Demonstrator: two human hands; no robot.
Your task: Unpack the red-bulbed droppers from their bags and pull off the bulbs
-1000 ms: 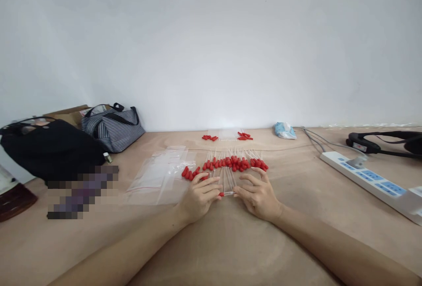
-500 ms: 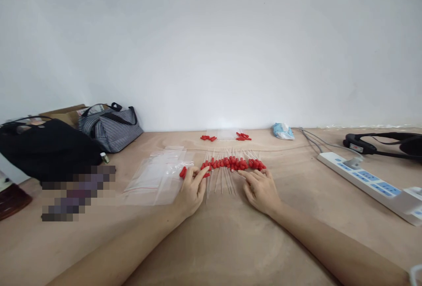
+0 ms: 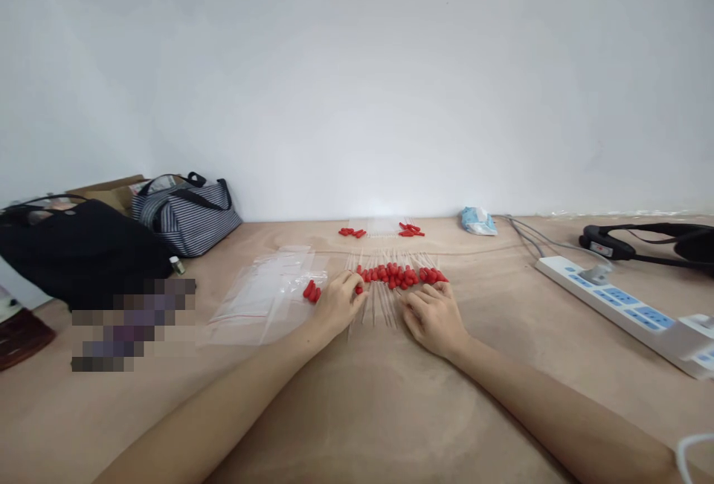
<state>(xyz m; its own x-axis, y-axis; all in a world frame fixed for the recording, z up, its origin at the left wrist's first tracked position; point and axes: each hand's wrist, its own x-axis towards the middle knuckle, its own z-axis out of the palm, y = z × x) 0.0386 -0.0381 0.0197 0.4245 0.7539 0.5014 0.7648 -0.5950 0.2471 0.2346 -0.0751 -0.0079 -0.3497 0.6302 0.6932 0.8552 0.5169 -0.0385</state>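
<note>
Left hand [image 3: 339, 302] is curling over a cap [image 3: 359, 289] at the left of the cap row [image 3: 393, 274]; pinching is not showing clearly. Right hand [image 3: 435, 317] is bending beside the tubes [image 3: 384, 307] lying on the bench [image 3: 346, 410], its grip likewise hidden. Since half a second ago, the left is shifting inward, suggesting handling is moving from the loose caps [image 3: 312, 291] towards the row.

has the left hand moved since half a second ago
Yes, rightward: the left hand is now farther from the plastic bags.
</note>
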